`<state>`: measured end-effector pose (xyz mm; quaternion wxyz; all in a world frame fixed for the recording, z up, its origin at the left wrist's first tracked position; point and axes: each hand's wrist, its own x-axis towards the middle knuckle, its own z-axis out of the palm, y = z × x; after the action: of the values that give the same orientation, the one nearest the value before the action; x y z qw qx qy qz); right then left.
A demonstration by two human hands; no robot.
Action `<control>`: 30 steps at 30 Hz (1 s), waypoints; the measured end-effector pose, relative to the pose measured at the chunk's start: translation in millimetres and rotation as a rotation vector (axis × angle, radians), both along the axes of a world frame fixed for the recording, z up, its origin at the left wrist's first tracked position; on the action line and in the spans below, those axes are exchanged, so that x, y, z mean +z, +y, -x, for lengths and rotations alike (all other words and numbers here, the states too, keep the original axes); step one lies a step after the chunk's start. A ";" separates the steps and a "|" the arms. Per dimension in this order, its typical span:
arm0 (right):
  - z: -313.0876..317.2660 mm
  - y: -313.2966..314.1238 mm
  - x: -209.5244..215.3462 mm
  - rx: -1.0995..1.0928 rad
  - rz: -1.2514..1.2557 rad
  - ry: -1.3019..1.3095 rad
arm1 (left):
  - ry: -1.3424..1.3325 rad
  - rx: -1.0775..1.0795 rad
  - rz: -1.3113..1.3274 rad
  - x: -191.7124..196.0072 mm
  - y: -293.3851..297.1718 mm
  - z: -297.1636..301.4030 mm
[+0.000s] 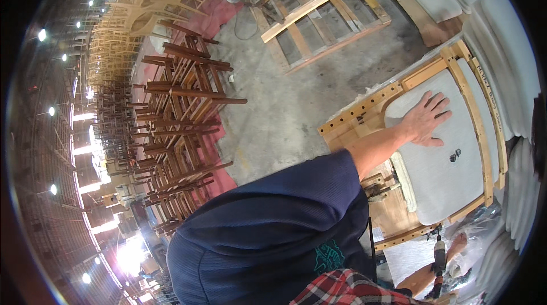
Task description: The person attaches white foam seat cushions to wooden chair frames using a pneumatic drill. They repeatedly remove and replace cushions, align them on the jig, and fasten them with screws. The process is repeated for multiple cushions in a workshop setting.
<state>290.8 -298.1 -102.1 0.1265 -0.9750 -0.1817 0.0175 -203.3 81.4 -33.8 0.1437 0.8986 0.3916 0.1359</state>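
From the head camera, the left hand lies flat with fingers spread on a grey seat cushion set in a wooden chair frame. The right hand is half hidden low down, gripping a power drill near the frame's lower edge.

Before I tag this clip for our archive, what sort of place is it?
Probably a furniture workshop or factory. Stacks of dark wooden chair frames fill the floor, the left hand presses a grey seat pad into a wooden frame, and a power drill is nearby.
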 end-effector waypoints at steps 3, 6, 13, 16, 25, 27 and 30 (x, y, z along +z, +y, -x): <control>4.3 0.2 5.7 -0.007 0.004 -0.007 | -0.010 0.008 -0.051 -1.9 -0.9 -0.2; 6.6 2.3 11.8 -0.014 0.016 -0.017 | 0.001 0.010 -0.044 1.6 -1.4 0.5; 26.0 11.8 18.0 -0.083 0.024 -0.016 | -0.007 -0.007 0.028 9.0 -1.8 2.9; 39.0 20.6 13.0 -0.118 0.007 -0.015 | 0.014 -0.018 0.039 13.9 -0.8 2.4; 43.5 32.3 4.2 -0.169 -0.027 0.019 | 0.133 -0.048 0.132 28.0 0.7 3.8; 42.2 29.7 3.2 -0.174 -0.026 0.022 | 0.138 -0.047 0.164 35.5 -1.5 4.1; 46.0 26.5 9.6 -0.188 -0.031 0.019 | 0.130 -0.050 0.170 33.8 -1.3 0.6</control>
<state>244.8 -271.6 -92.5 0.1445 -0.9855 -0.0886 0.0118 -203.8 80.1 0.0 0.1968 0.8996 0.3878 0.0400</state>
